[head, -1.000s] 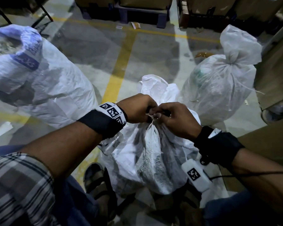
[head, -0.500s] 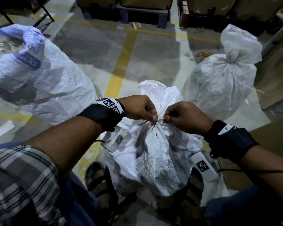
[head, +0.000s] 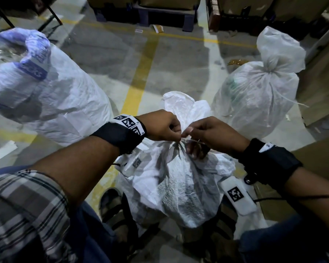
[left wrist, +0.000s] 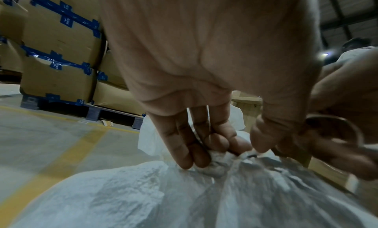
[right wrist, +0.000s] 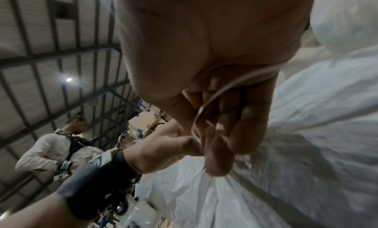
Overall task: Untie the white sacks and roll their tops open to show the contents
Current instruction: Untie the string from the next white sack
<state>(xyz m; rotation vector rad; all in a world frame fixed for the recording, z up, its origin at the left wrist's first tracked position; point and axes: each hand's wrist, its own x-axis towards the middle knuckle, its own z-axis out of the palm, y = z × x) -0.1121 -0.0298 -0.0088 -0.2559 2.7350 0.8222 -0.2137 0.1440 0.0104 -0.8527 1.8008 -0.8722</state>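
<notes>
White woven plastic forms the middle sack [head: 179, 186], which stands on the floor [head: 103, 73] between our knees, its neck bunched and tied. Our left hand [head: 160, 126] grips the gathered neck with curled fingers [left wrist: 184, 149] (thumb and forefinger pinch at the knot). Our right hand [head: 213, 135] pinches the thin tie string [right wrist: 206, 105], a loop of which curves across its fingers [right wrist: 245, 126].

Compared with half a second ago, both hands remain at the neck, the right hand now reaches lower, with fingers under the knot, and the sack's floppy top [head: 179, 105] stands about as before. Compared with one second ago, the hands have drawn apart from a tight cluster.

To the far right a second sack [head: 254, 95] stands tied; to the left a third sack [head: 55, 97] with blue print already has its top rolled open.

The knot itself is covered by our fingers, so we cannot tell how far it is loosened. The middle sack's granular contents show only dimly through the weave. The left sack's contents are blurred. In the right wrist view another person [right wrist: 59, 144] stands in the background, partly cut off by our left forearm.
</notes>
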